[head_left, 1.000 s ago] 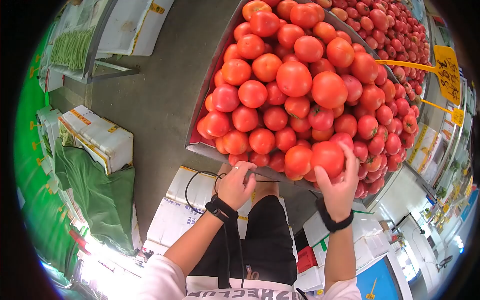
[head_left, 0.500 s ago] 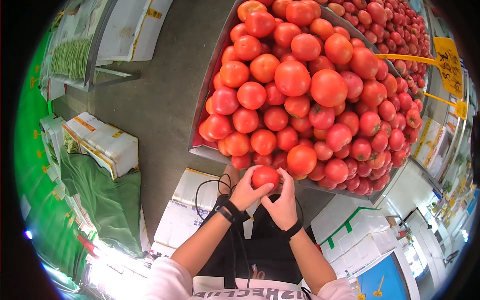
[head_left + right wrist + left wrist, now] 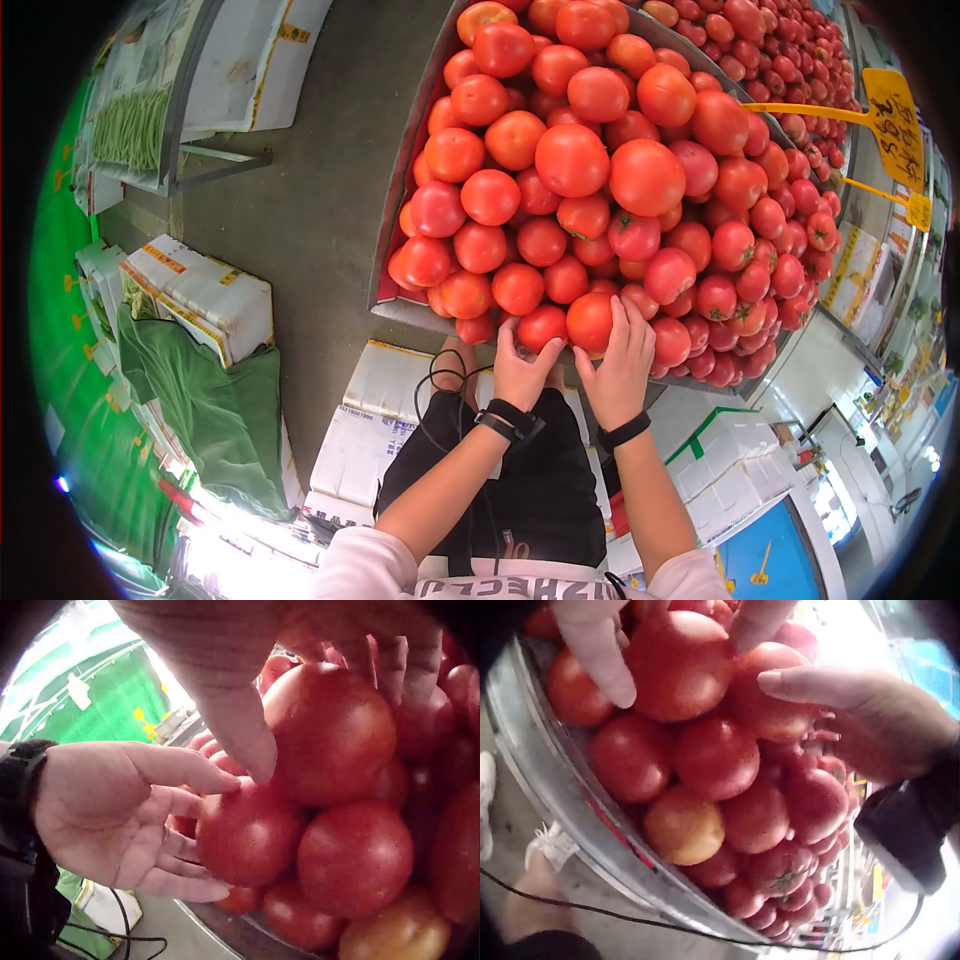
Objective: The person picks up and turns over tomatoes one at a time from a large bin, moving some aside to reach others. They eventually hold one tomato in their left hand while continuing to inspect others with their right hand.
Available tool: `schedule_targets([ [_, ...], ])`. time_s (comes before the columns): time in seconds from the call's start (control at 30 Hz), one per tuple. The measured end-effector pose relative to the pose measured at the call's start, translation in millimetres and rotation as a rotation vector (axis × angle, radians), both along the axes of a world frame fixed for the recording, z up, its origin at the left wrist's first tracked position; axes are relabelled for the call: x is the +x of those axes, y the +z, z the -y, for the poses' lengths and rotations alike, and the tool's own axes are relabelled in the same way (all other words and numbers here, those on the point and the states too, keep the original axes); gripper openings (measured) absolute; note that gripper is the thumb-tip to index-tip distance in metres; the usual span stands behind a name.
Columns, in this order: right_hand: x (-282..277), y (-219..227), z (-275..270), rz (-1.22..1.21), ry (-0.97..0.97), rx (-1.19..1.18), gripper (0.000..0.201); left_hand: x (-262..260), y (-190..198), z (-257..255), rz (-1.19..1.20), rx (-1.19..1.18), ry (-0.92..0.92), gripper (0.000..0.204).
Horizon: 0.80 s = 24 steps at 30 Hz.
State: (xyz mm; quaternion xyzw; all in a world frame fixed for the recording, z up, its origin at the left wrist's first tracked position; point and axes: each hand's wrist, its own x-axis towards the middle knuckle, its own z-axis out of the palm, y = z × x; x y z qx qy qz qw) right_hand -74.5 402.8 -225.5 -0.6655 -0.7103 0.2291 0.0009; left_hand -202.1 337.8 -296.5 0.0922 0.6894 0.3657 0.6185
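Floor [image 3: 310, 210] beside tomato heap [image 3: 648, 178]: apparent positioning step.
Left hand [image 3: 521, 380] grips one tomato [image 3: 542, 326], right hand [image 3: 617, 380] its neighbour [image 3: 589, 321]; next calls for light pressure.

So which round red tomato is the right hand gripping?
The orange-red tomato at the near edge of the tomato pile, just right of the red tomato in the left hand; the right hand cups it.

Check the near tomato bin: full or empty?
Full. The bin is heaped with tomatoes, piled on one another right up to its near rim.
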Motion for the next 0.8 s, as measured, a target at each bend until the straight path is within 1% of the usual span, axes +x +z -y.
schedule_targets([
  [0.1, 2, -5, -4, 0.01, 0.022, -0.022, 0.092, -2, 4, -5, -0.277, -0.019, -0.259, 0.072],
  [0.2, 3, -7, -4, 0.057, 0.02, -0.029, 0.093, -4, -8, 6, -0.313, 0.023, -0.277, 0.07],
  [0.27, 3, -9, -3, 0.014, -0.015, -0.02, 0.094, 0, -17, 14, -0.277, 0.071, -0.18, 0.067],
  [0.3, 3, -9, -3, -0.007, -0.033, -0.017, 0.094, 0, -14, 11, -0.257, 0.093, -0.132, 0.065],
  [0.4, 2, -8, -3, -0.134, -0.065, 0.022, 0.093, -6, -2, 5, -0.346, 0.075, -0.314, 0.06],
  [0.5, -6, -3, -9, -0.394, -0.187, -0.022, 0.089, -17, -6, 8, -0.391, 0.036, -0.413, 0.057],
  [0.6, -18, -5, -17, -0.657, -0.438, -0.247, 0.085, -28, -6, 7, -0.343, 0.065, -0.443, 0.055],
  [0.7, -37, -8, -38, -0.691, -0.372, -0.243, 0.083, -30, -7, 7, -0.392, 0.141, -0.431, 0.049],
  [0.73, -46, -11, -45, -0.719, -0.364, -0.254, 0.083, -36, 5, -4, -0.385, 0.068, -0.529, 0.045],
  [0.77, -59, -17, -56, -0.609, -0.196, -0.119, 0.084, -48, 19, -12, -0.377, -0.006, -0.626, 0.041],
  [0.8, -65, -19, -61, -0.593, -0.163, -0.1, 0.085, -59, 28, -18, -0.368, -0.08, -0.723, 0.037],
])
